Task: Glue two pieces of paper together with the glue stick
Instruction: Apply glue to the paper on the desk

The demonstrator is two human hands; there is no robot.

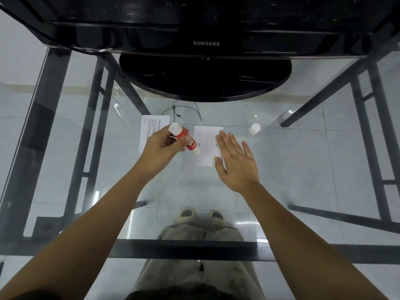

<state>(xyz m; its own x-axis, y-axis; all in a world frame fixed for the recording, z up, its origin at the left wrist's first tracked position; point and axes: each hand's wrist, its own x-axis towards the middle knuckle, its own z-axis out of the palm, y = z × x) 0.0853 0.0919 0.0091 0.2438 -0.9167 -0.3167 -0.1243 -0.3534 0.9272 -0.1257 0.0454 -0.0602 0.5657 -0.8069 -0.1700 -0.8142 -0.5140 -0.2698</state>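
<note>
Clasped in the curled fingers of the left hand (159, 148) is the red glue stick (187, 138), held tilted, its white base end up and away from the body and its white glue tip (197, 150) pointed down toward the glass. That tip is seen at the left edge of a small sheet of paper (206, 146); whether it touches the sheet cannot be told. On the far side of the sheet from the grip, the right hand (237, 161) is laid flat and fully spread, nothing held in it, its fingers and thumb pressed on the paper's right edge. Behind the gripping hand, partly hidden by it, a second sheet of printed paper (149, 128) is seen lying on the glass table (303, 169). Well to the right of both hands a white cap (254, 128) is stood on the glass. Beyond the papers, the round black base of a monitor (205, 76) is set on the table.
</note>
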